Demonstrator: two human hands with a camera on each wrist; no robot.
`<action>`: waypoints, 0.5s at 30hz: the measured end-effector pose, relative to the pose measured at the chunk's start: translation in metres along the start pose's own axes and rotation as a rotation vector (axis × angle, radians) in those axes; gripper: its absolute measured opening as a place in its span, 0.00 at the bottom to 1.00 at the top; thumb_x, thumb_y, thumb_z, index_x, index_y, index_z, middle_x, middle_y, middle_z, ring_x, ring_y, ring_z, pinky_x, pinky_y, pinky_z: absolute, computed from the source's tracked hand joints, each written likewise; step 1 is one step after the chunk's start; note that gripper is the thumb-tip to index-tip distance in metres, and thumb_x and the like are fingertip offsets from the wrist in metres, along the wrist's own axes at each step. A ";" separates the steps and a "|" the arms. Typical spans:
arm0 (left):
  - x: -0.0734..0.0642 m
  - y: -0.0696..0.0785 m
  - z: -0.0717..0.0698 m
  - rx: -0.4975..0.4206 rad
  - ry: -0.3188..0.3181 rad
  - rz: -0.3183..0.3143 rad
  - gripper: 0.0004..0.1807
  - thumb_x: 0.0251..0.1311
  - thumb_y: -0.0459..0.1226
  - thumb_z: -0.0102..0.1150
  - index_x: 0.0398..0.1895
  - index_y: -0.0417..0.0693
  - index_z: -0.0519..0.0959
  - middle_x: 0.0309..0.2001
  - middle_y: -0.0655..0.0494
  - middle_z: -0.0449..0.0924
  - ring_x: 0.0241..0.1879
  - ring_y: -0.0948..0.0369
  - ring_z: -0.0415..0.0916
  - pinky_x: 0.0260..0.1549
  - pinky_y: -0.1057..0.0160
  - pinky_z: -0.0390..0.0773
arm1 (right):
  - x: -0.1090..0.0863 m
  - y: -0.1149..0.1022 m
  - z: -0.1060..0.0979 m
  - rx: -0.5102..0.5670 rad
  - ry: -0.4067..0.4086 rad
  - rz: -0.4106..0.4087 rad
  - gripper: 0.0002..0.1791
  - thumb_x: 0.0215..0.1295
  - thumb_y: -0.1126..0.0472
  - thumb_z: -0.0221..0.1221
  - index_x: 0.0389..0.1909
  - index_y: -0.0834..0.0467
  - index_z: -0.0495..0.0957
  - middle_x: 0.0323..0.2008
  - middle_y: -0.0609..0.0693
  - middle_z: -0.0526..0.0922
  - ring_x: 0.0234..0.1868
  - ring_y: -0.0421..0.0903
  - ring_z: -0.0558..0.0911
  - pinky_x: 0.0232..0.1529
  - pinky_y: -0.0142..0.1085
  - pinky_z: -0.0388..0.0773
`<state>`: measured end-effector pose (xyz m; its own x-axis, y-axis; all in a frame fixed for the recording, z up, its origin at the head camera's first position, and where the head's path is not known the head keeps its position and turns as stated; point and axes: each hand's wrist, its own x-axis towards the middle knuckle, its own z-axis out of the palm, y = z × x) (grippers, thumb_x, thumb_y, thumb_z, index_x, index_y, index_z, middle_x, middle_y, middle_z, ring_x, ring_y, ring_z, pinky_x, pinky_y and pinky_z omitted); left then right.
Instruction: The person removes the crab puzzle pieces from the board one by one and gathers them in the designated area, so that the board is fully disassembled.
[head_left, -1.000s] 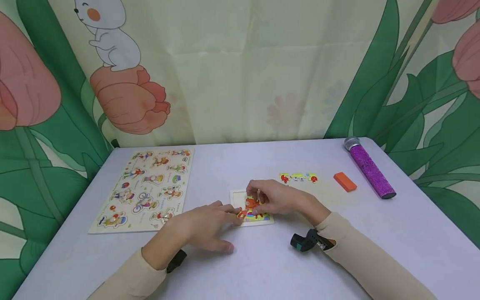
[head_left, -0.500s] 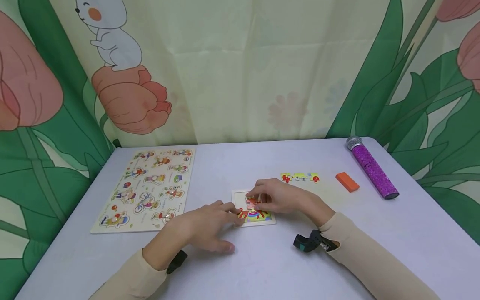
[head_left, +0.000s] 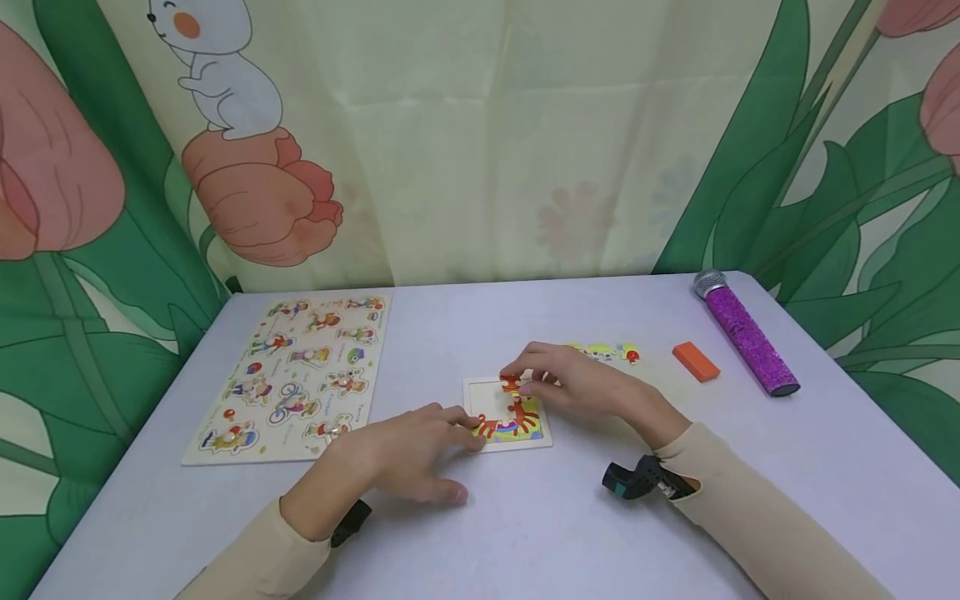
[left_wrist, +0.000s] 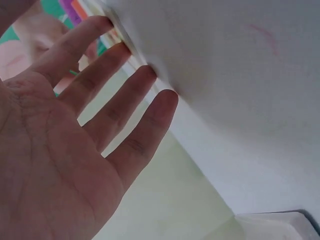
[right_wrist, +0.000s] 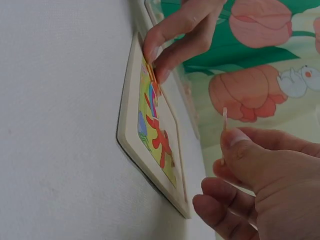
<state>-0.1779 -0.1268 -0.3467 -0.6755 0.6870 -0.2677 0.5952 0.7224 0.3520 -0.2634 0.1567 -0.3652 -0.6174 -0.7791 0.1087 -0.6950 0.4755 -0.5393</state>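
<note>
My right hand (head_left: 573,383) pinches a small red-and-orange printed puzzle piece (head_left: 511,383) between thumb and fingers, over the upper part of a small framed puzzle board (head_left: 546,442). In the right wrist view the puzzle piece (right_wrist: 224,119) appears edge-on, raised above the board. Colourful pieces with a striped animal and a rainbow (head_left: 517,427) fill the board's lower and right parts; its upper left shows bare wood. My left hand (head_left: 412,450) lies with extended fingers, their tips at the board's left edge and lower left corner, the thumb spread away.
Several loose puzzle pieces (head_left: 604,352) lie behind my right hand, which partly covers them. An orange block (head_left: 696,362) and a purple glittery microphone (head_left: 750,337) lie farther right. A large picture puzzle board (head_left: 300,454) covers the table's left side. A printed curtain (head_left: 450,167) hangs behind.
My right hand has lifted the puzzle piece off the spot beside the rainbow and moved it up and slightly right, uncovering a red piece below. My left hand has stayed at the board's edge.
</note>
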 end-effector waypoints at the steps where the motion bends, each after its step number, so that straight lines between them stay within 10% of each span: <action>1: 0.000 0.000 0.000 -0.001 0.000 0.001 0.31 0.60 0.53 0.71 0.67 0.61 0.79 0.70 0.60 0.71 0.65 0.56 0.69 0.66 0.52 0.71 | -0.002 0.000 -0.001 0.000 0.006 -0.007 0.17 0.74 0.59 0.61 0.62 0.48 0.81 0.52 0.40 0.81 0.50 0.38 0.81 0.50 0.36 0.80; 15: 0.001 0.002 -0.001 -0.004 -0.018 -0.036 0.30 0.59 0.54 0.70 0.66 0.63 0.80 0.69 0.60 0.72 0.66 0.57 0.68 0.67 0.50 0.71 | -0.019 0.008 -0.014 0.015 0.127 -0.033 0.21 0.68 0.61 0.68 0.61 0.51 0.81 0.51 0.39 0.85 0.44 0.38 0.80 0.47 0.35 0.82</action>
<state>-0.1780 -0.1250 -0.3450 -0.6888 0.6617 -0.2961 0.5685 0.7465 0.3457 -0.2628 0.1808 -0.3603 -0.6366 -0.7359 0.2306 -0.7107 0.4438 -0.5458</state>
